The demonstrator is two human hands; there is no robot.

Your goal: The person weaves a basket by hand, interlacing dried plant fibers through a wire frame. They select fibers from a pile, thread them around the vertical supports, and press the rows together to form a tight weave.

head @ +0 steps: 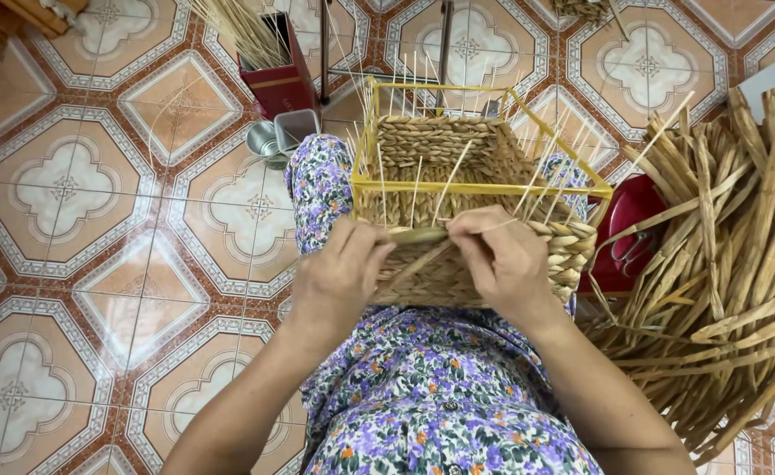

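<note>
Woven basket (458,176) on the lap — both hands (422,264) grip its near wall.

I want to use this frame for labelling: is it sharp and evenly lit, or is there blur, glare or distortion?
Head view: light is soft and even, with faint shadows; the left hand, right hand and woven basket are sharp; the floor tiles show only a mild sheen, no harsh glare; no clear distortion.

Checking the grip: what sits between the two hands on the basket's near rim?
In the head view, a flat straw strand spans from the left hand to the right hand, against the woven basket.
</note>
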